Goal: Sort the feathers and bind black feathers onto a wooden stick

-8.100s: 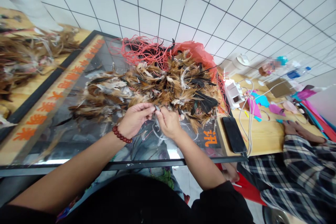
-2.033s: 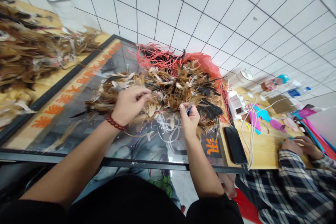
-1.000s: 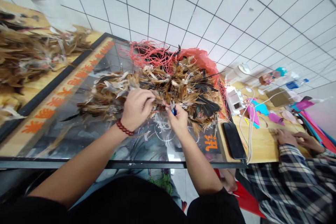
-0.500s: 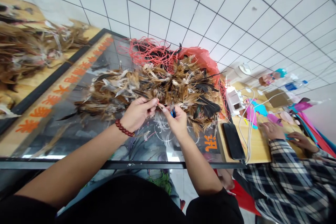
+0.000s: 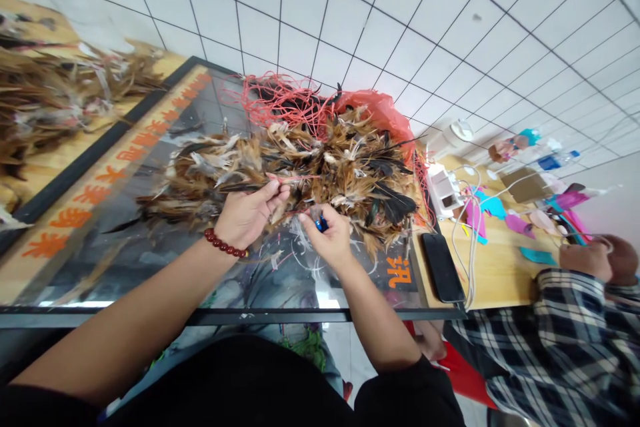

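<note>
A pile of brown, black and white feathers (image 5: 345,167) lies on the glass-topped table in front of me. At its near edge my left hand (image 5: 245,217), with a red bead bracelet (image 5: 224,244) on the wrist, pinches a thin red string (image 5: 300,178) between thumb and forefinger. My right hand (image 5: 330,240) is just to the right, its fingers curled round a small blue object (image 5: 321,222) whose kind I cannot make out. Thin strands show between the two hands, partly hidden by the fingers.
Behind the pile lie tangled red strings (image 5: 280,103) and a red plastic bag (image 5: 375,110). More feathers (image 5: 65,93) cover the left table. On the right are a phone (image 5: 442,268), white cables, a white charger (image 5: 444,190), and a co-worker's hands (image 5: 590,257) with coloured pieces.
My hands have moved apart slightly, the left one leftward and up, with the red string now stretched to its right. My right hand shifted a little left. The co-worker's hands moved right.
</note>
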Demonstrator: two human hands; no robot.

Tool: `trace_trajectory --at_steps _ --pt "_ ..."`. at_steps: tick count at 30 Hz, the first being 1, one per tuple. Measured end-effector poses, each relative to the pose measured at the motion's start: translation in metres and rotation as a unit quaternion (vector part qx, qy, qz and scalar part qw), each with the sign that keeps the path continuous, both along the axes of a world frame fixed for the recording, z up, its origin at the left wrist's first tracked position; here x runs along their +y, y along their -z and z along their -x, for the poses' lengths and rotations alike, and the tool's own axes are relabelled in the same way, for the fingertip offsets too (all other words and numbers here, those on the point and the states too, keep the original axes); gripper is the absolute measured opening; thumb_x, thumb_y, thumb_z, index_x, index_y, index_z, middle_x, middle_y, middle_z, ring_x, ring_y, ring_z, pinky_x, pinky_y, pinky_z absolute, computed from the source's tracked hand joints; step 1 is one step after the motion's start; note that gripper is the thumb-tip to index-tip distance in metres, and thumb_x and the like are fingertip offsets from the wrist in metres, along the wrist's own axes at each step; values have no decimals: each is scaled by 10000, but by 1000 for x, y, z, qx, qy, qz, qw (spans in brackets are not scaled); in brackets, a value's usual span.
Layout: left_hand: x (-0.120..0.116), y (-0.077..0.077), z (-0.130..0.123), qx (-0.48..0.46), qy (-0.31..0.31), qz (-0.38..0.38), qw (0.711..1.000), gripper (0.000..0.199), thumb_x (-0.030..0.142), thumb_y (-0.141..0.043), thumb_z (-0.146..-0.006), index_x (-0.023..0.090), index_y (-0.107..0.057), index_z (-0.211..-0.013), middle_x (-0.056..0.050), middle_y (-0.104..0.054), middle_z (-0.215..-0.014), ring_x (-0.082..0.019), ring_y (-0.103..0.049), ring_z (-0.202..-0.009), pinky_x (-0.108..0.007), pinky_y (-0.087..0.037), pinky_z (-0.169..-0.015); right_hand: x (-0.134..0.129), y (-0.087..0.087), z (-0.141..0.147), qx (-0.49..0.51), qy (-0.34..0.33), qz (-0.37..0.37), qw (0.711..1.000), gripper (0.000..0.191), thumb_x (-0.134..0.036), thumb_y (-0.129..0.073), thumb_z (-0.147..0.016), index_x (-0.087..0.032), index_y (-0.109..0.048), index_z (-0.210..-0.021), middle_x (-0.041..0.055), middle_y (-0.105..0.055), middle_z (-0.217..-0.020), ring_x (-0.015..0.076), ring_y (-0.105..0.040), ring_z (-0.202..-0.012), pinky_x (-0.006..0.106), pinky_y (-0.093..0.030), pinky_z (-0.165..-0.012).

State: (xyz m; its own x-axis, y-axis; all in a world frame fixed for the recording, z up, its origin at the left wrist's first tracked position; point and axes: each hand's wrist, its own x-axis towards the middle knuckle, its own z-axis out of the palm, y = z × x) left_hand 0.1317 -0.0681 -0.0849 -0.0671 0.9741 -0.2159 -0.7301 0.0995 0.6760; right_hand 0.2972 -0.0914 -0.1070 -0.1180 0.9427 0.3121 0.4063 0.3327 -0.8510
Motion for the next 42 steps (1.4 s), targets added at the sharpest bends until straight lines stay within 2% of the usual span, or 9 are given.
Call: trace_trajectory --at_steps 4,8,16,23,28,34,38,42 --pt "-1 0 1 24 0 -41 999 157 130 -857 -642 172 -730 -724 -8 -724 -766 -114 -681 -709 -206 -588 -710 1 5 3 -38 -32 8 999 284 -460 -610 -863 -185 -634 -798 -49 -490 -600 88 -422 -548 214 -379 -581" --pt "-5 -1 -2 76 16 -92 993 245 252 -910 -574 183 -741 -739 -22 -724 -784 -128 -667 -688 -224 -578 -671 5 8 2 -46 0 23 999 306 -484 -583 -879 -189 -644 -827 -46 -510 -609 94 -431 -549 216 -380 -576" --pt "-11 2 -7 207 -5 -139 968 225 340 -869 -642 206 -725 -751 -38 -719 -810 -161 -656 -706 -299 -574 -730 5 6 0 -63 -1 -14 998 294 -463 -580 -890 -200 -701 -941 -4 -643 -751 112 -533 -610 220 -432 -636" --pt "-13 -1 -4 240 -8 -141 961 158 253 -839 -669 207 -722 -764 -44 -716 -840 -177 -662 -752 -292 -570 -773 4 9 1 -64 -5 -7 998 302 -472 -581 -895 -222 -716 -1001 2 -676 -791 127 -578 -639 232 -448 -643" --pt "-17 -4 1 297 8 -154 942 149 104 -785 -650 178 -746 -774 -82 -728 -890 -216 -667 -900 -306 -522 -905 4 2 2 -67 -37 -7 997 275 -425 -577 -904 -253 -721 -1062 16 -711 -890 154 -645 -756 253 -487 -747" --pt "-18 -1 3 342 20 -210 916 146 102 -705 -702 179 -742 -821 -94 -737 -927 -220 -670 -900 -318 -510 -901 3 -3 0 -45 -74 -7 996 292 -429 -557 -924 -239 -711 -1082 38 -719 -1028 180 -676 -905 277 -499 -840" --pt "-19 -4 2 343 11 -222 913 154 89 -686 -706 185 -736 -814 -79 -741 -906 -216 -674 -888 -306 -512 -883 2 -5 -1 -51 -89 -8 995 320 -410 -468 -971 -221 -698 -1087 53 -707 -1067 187 -664 -994 288 -489 -888" --pt "-18 -8 0 319 11 -178 931 146 66 -716 -670 182 -737 -755 -76 -738 -867 -210 -671 -876 -299 -515 -891 3 -4 -1 -58 -82 -24 995 330 -393 -419 -990 -212 -692 -1038 64 -699 -1018 187 -654 -966 296 -490 -874"
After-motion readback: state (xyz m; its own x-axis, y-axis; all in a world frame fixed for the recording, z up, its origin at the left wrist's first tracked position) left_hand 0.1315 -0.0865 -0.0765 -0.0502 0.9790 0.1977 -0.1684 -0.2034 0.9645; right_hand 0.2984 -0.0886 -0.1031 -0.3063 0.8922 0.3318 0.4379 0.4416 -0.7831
